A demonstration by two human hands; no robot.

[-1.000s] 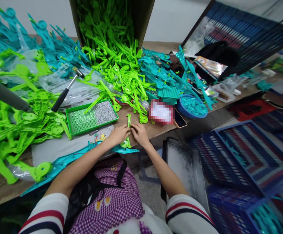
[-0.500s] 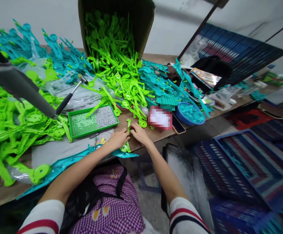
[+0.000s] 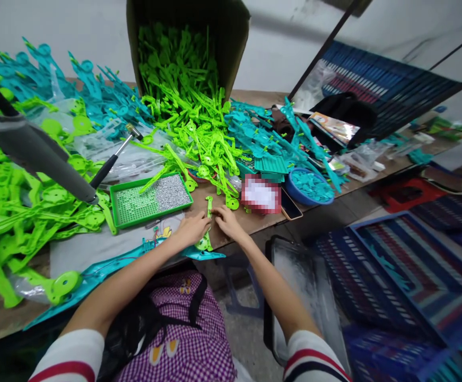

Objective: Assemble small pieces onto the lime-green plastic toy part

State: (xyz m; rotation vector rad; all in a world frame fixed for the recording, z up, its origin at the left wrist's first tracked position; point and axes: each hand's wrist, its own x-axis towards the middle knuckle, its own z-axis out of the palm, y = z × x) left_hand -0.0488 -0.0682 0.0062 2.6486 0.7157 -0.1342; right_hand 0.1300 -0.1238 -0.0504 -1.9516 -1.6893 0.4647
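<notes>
The left hand [image 3: 193, 228] and right hand [image 3: 226, 222] meet over a long lime-green plastic arm piece [image 3: 207, 223]. It lies between their fingers, which pinch its middle. A green plastic tray of small metal bits [image 3: 151, 197] sits just beyond the left fingers.

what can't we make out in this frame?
Head view only:
- Fingertips of the left hand and right hand: curled onto the green plastic part, so the grip is unclear.
- Blurred patch: pixelated, contents unreadable.
- Green tray: its small metal pieces are too small to identify.
- Grey handle: cut off by the left edge.

A: How's my head view?
B: Bright, even, soft shadows. Wide-lens bending at the edges.
A: My hands sharp?
B: Yes. Grey bar [image 3: 40, 154] at left is blurred; one blurred-out patch [image 3: 260, 194] mid-table.
</notes>
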